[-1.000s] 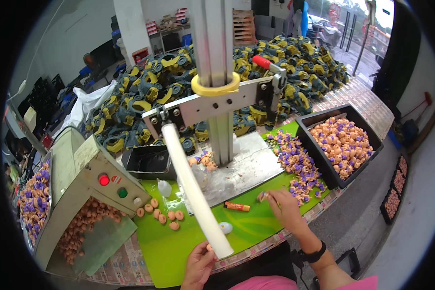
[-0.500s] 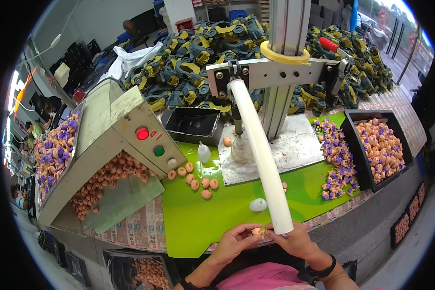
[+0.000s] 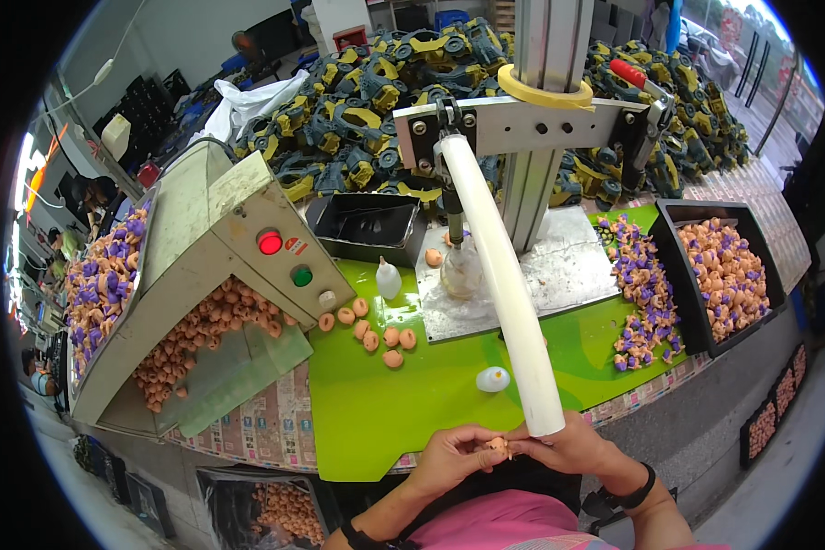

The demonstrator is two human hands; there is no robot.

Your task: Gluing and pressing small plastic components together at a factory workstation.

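My left hand point(image 3: 454, 456) and my right hand point(image 3: 564, 447) meet at the near edge of the green mat point(image 3: 403, 394), fingertips pinched together on a small orange piece point(image 3: 498, 445). The lower end of a long white lever handle point(image 3: 509, 293) hangs just above my right hand. That handle belongs to a hand press point(image 3: 532, 128) standing on a metal plate point(image 3: 559, 275). Several orange ring-shaped pieces point(image 3: 376, 330) lie loose on the mat beyond my left hand.
A grey feeder machine point(image 3: 220, 238) with a red and a green button holds orange pieces at left. A black tray point(image 3: 669, 266) of orange and purple parts sits right, with a loose pile point(image 3: 637, 302) beside it. A small white bottle point(image 3: 388, 278), a white cap point(image 3: 492, 379), toy parts behind.
My right hand came back from the mat near the purple and orange pile to meet my left hand at the near edge. Both now hold a small orange piece. The view shifted left.
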